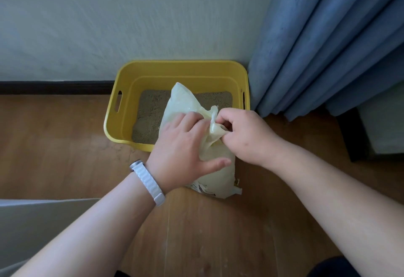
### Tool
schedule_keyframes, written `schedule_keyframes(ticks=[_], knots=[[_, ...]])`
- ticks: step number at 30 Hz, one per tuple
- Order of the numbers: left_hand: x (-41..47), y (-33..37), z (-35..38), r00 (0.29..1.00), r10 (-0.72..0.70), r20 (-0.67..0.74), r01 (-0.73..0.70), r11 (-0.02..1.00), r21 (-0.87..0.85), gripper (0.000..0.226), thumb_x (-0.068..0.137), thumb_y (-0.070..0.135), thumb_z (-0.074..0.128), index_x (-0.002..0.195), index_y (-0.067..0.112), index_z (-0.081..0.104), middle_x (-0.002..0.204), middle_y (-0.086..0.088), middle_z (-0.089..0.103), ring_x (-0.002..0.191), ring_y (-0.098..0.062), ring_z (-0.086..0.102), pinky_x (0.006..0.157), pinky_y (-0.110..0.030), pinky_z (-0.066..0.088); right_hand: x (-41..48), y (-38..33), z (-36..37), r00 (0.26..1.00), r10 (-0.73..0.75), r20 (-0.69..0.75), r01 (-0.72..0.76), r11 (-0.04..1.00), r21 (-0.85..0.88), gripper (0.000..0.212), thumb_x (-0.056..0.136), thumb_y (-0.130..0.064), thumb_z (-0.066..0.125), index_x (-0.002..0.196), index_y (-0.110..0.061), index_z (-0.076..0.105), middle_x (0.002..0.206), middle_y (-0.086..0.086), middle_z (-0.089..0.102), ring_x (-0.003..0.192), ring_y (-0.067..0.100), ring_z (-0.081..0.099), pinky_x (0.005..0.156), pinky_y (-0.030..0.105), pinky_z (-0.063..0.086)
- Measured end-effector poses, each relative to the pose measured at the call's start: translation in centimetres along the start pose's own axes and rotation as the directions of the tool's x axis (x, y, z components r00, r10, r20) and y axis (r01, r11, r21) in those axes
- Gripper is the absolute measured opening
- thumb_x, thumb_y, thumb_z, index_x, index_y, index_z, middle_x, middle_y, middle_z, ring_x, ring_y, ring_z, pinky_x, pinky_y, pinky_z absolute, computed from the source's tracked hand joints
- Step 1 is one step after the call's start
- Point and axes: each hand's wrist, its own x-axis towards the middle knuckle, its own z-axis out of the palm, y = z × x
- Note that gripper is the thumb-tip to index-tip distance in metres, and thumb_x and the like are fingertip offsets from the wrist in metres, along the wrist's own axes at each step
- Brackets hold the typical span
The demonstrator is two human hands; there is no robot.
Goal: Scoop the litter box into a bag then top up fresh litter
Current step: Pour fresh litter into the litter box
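A yellow litter box [153,73] stands on the wood floor against the wall, with grey-brown litter [148,112] covering its bottom. A pale cream litter bag [216,174] stands on the floor at the box's near edge, its top leaning over the litter. My left hand [181,147], with a white band on the wrist, lies flat on the bag's left side, fingers spread. My right hand [244,136] pinches the bunched top corner of the bag between thumb and fingers. No scoop is in view.
A blue curtain [328,43] hangs right of the box, reaching the floor. A dark furniture edge [354,136] stands at the right. A grey surface [43,222] fills the lower left. A dark skirting board [54,87] runs along the white wall.
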Motion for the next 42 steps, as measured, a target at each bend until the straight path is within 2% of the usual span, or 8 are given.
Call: schedule_keyframes(ticks=[7, 10, 14, 20, 24, 33, 37, 42], knots=[[-0.2, 1.5, 1.2, 0.993, -0.077, -0.093, 0.086, 0.992, 0.096, 0.039, 0.073, 0.047, 0.074, 0.093, 0.014, 0.065, 0.092, -0.001, 0.061, 0.083, -0.026, 0.057, 0.068, -0.040, 0.048, -0.1, -0.6, -0.2, 1.000, 0.010, -0.013, -0.009, 0.998, 0.056, 0.013, 0.087, -0.017, 0.063, 0.079, -0.024, 0.056, 0.073, -0.002, 0.063, 0.066, 0.016, 0.056, 0.060, 0.039, 0.050], [-0.3, 0.9, 1.3, 0.986, -0.041, -0.165, 0.055, 0.995, 0.083, 0.013, 0.078, 0.024, 0.056, 0.080, 0.014, 0.065, 0.079, -0.001, 0.059, 0.071, -0.027, 0.055, 0.059, -0.035, 0.041, -0.2, -0.6, 0.0, 0.999, -0.008, 0.054, 0.002, 0.994, 0.112, 0.010, 0.083, -0.017, 0.067, 0.081, -0.022, 0.058, 0.069, -0.001, 0.060, 0.060, 0.010, 0.048, 0.056, 0.034, 0.042], [-0.2, 0.2, 0.0, 0.988, -0.060, -0.142, 0.071, 0.995, 0.073, 0.024, 0.072, 0.021, 0.043, 0.075, 0.014, 0.067, 0.074, 0.000, 0.060, 0.066, -0.025, 0.055, 0.058, -0.028, 0.029, -0.2, -0.3, -0.4, 0.997, -0.015, 0.079, 0.000, 0.982, 0.190, 0.017, 0.083, -0.026, 0.074, 0.092, -0.022, 0.060, 0.087, -0.002, 0.063, 0.071, 0.006, 0.054, 0.066, 0.026, 0.048], [-0.5, -1.7, 0.1, 0.977, -0.140, -0.160, 0.159, 0.980, 0.117, 0.012, 0.068, 0.009, 0.067, 0.077, 0.015, 0.069, 0.075, 0.001, 0.060, 0.069, -0.026, 0.056, 0.056, -0.036, 0.042, -0.6, 2.6, 1.6, 0.930, 0.182, 0.319, -0.099, 0.961, -0.259, 0.054, 0.081, -0.047, 0.069, 0.128, -0.029, 0.049, 0.110, -0.010, 0.046, 0.096, 0.010, 0.051, 0.079, 0.026, 0.045], [-0.9, -2.1, 0.2, 0.969, -0.145, -0.200, 0.166, 0.982, 0.092, 0.016, 0.065, 0.007, 0.074, 0.078, 0.015, 0.071, 0.072, 0.000, 0.061, 0.066, -0.027, 0.056, 0.055, -0.039, 0.044, -0.3, 4.0, 3.9, 0.944, 0.225, 0.240, -0.167, 0.957, -0.238, 0.063, 0.082, -0.055, 0.066, 0.135, -0.028, 0.046, 0.113, -0.007, 0.049, 0.098, 0.013, 0.050, 0.078, 0.029, 0.044], [-1.8, -2.2, 1.0, 0.964, -0.008, -0.267, 0.074, 0.968, 0.238, 0.022, 0.064, 0.004, 0.058, 0.076, 0.017, 0.071, 0.070, 0.001, 0.059, 0.066, -0.028, 0.054, 0.055, -0.036, 0.041, 0.4, 4.4, 5.8, 0.959, 0.211, 0.186, -0.167, 0.959, -0.228, 0.028, 0.094, -0.031, 0.058, 0.069, -0.022, 0.050, 0.081, 0.004, 0.056, 0.082, 0.025, 0.054, 0.062, 0.032, 0.036], [-2.1, -2.4, 0.8, 0.978, -0.042, -0.206, 0.087, 0.973, 0.215, 0.021, 0.079, 0.031, 0.060, 0.087, 0.019, 0.075, 0.084, 0.003, 0.066, 0.084, -0.028, 0.059, 0.062, -0.039, 0.045, 0.9, 3.5, 5.1, 0.975, 0.164, 0.153, -0.142, 0.979, -0.145, 0.039, 0.094, -0.032, 0.058, 0.059, -0.021, 0.045, 0.066, -0.003, 0.049, 0.070, 0.020, 0.049, 0.053, 0.029, 0.030], [-2.2, -1.9, 0.1, 0.989, -0.115, -0.091, 0.132, 0.969, 0.209, 0.081, 0.075, 0.083, 0.044, 0.110, 0.015, 0.069, 0.103, 0.002, 0.068, 0.109, -0.024, 0.058, 0.079, -0.041, 0.041, 0.8, 1.3, 3.5, 0.988, 0.080, 0.128, -0.078, 0.997, -0.026, 0.039, 0.095, -0.032, 0.057, 0.060, -0.018, 0.046, 0.061, -0.005, 0.048, 0.061, 0.015, 0.044, 0.053, 0.030, 0.031]])
